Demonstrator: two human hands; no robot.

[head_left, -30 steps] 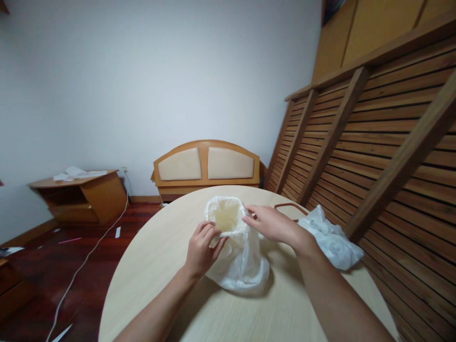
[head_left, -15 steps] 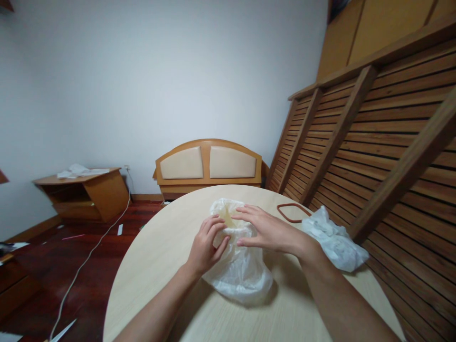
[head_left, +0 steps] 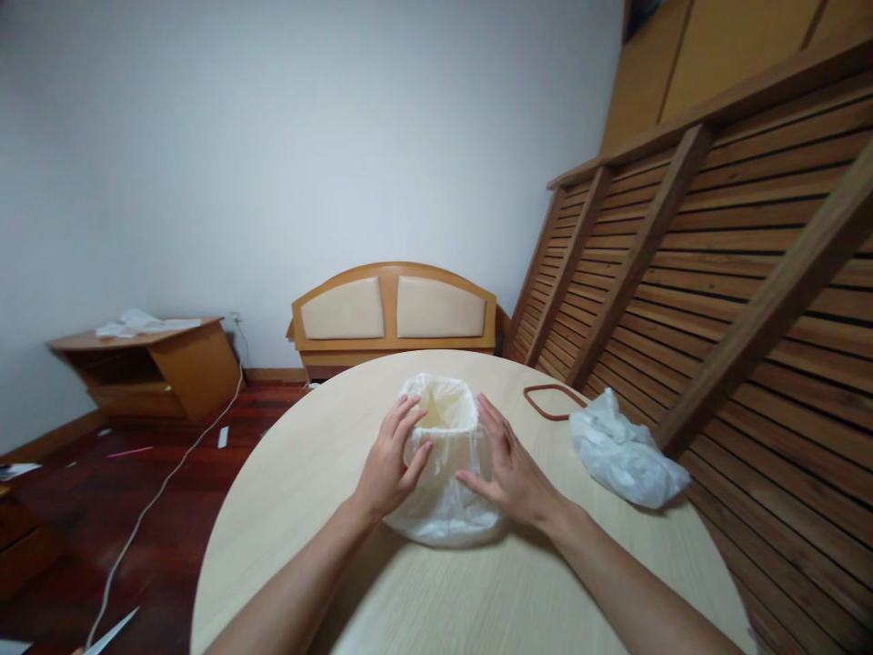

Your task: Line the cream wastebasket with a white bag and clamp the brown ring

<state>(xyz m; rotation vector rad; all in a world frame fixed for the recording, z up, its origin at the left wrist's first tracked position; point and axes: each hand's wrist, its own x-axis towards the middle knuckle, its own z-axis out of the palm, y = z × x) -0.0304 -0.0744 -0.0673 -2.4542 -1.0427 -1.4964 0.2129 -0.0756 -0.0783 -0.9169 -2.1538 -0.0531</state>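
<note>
In front of me on the round table stands a small bin [head_left: 446,482] wrapped in a thin white plastic bag, which is folded over its rim and hangs down outside. Its pale yellowish inside shows through the top. My left hand [head_left: 394,455] lies against the left side of the rim, fingers spread, thumb at the front. On the other side my right hand [head_left: 508,468] is open, fingers up along the rim and thumb in front of the bag. A brown squarish ring [head_left: 554,388] lies on the table, right of the bin.
A crumpled white plastic bag [head_left: 624,450] sits near the right edge of the round table [head_left: 273,528]. Slatted wooden panels [head_left: 682,300] lean close on the right. Behind is a headboard [head_left: 392,309]; a low cabinet [head_left: 156,368] and a cable [head_left: 164,487] are at left.
My right hand has moved from over the bin's opening to its right side. The bag's mouth now looks wider and squarer, and its bottom hangs less toward me.
</note>
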